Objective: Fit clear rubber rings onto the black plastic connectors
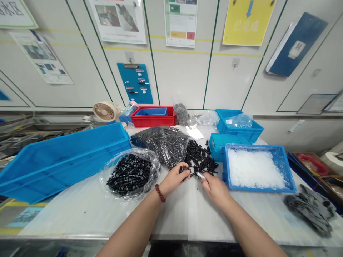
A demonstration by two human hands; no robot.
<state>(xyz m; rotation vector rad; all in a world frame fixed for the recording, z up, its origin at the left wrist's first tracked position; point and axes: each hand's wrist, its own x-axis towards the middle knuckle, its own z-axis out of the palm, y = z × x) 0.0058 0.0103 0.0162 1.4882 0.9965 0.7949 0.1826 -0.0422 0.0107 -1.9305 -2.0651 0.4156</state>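
Head view, left hand (173, 179) gripping black parts (193, 174), right hand (216, 190) pinching a pale piece (200, 175), long axis slanting up leftward

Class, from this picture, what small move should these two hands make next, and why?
Probably bring the pale piece in the right hand to the black part at the left hand: the two lie close together, roughly end to end.

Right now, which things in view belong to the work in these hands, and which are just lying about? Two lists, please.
Belongs, it seems:
loose black pieces, some in the left hand
small pale piece in the right hand
probably the white pieces in the blue tray

Lying about, apparently:
fan
crumpled grey cloth
red bin
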